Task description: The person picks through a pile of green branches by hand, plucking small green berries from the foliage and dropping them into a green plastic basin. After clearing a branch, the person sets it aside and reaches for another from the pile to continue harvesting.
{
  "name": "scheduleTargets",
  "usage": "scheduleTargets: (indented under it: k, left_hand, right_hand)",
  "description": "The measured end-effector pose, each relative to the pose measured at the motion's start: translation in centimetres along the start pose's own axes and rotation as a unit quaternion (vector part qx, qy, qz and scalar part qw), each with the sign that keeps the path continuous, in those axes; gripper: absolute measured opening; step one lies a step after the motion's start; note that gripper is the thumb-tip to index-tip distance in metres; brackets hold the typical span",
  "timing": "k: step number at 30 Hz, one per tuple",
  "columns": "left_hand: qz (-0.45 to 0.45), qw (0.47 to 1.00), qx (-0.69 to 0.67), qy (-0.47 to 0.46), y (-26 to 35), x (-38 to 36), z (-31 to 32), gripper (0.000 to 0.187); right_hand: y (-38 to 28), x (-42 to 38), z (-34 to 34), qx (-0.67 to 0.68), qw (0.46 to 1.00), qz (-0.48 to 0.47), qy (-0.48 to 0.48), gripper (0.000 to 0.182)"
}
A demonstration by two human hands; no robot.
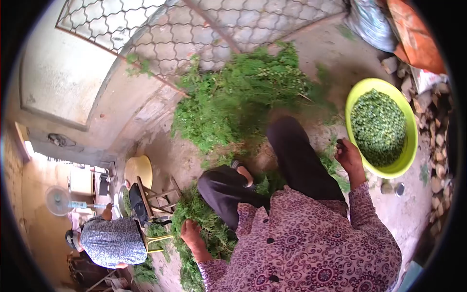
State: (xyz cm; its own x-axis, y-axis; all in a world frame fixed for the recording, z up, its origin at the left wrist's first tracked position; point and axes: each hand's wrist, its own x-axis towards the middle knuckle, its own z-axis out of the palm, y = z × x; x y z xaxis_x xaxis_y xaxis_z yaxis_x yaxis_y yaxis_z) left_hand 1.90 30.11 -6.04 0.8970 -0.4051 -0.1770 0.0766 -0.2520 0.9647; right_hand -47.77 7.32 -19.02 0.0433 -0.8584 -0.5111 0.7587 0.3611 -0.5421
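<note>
My left hand (193,234) is low on the left, over a pile of feathery green plants (206,219). Its fingers are curled together, and whatever they hold is too small to tell. Beside the rim of a yellow-green basin (415,138), my right hand (349,155) has its fingers pinched, with a small dark bit at the tips that I cannot identify. Small round green pieces (378,126) fill much of the basin. A large heap of leafy green branches (238,95) lies on the floor in front of my knees.
A metal lattice (194,36) stands behind the heap. Stacked firewood (438,146) lines the right side, below an orange sack (413,34). At the left, another person (114,242) sits near a fan (58,200) and a yellow basin (139,170). A small tin (399,189) is by the yellow-green basin.
</note>
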Motion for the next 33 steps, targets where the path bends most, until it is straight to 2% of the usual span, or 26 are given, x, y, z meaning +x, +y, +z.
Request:
scheduleTargets:
  k: [2, 8, 13, 16, 20, 22, 25, 28, 31, 33]
  left_hand:
    - [-0.015, 0.999, -0.023, -0.036, -1.0, 0.5, 0.2, 0.018]
    - [-0.088, 0.996, -0.026, 0.000, -4.1, 2.9, 1.6, 0.028]
    - [-0.089, 0.996, 0.010, -0.021, -4.0, 4.9, 4.5, 0.028]
    - [-0.098, 0.994, 0.032, -0.028, -4.2, 6.7, 7.0, 0.029]
    - [-0.125, 0.986, 0.048, -0.098, -5.0, 9.9, 10.3, 0.027]
    - [-0.090, 0.987, 0.017, -0.129, -4.9, 11.4, 12.7, 0.025]
    - [-0.095, 0.985, 0.044, -0.140, -4.9, 13.9, 16.7, 0.023]
    - [-0.108, 0.977, 0.058, -0.173, -5.0, 15.8, 20.8, 0.024]
    - [-0.084, 0.956, 0.093, -0.265, -5.6, 17.5, 24.6, 0.028]
    - [-0.065, 0.951, 0.116, -0.278, -7.6, 19.2, 26.7, 0.029]
  right_hand:
    - [-0.3, 0.6, 1.0, -0.017, 1.000, 0.006, -0.002, 0.016]
    - [-2.2, 5.0, 8.3, -0.101, 0.995, 0.002, -0.019, 0.016]
    - [-0.6, 8.0, 13.6, -0.159, 0.987, 0.011, -0.021, 0.018]
    - [1.0, 9.8, 15.8, -0.208, 0.976, 0.026, -0.060, 0.017]
    - [2.7, 12.9, 17.4, -0.324, 0.943, 0.009, -0.080, 0.017]
    - [3.5, 14.0, 18.4, -0.358, 0.930, 0.003, -0.085, 0.017]
    - [5.5, 17.7, 19.0, -0.431, 0.897, 0.028, -0.092, 0.022]
    - [8.3, 20.8, 19.9, -0.536, 0.835, 0.043, -0.116, 0.026]
    - [12.7, 23.8, 18.9, -0.609, 0.771, 0.080, -0.169, 0.028]
    - [15.6, 25.2, 16.9, -0.695, 0.671, 0.041, -0.253, 0.027]
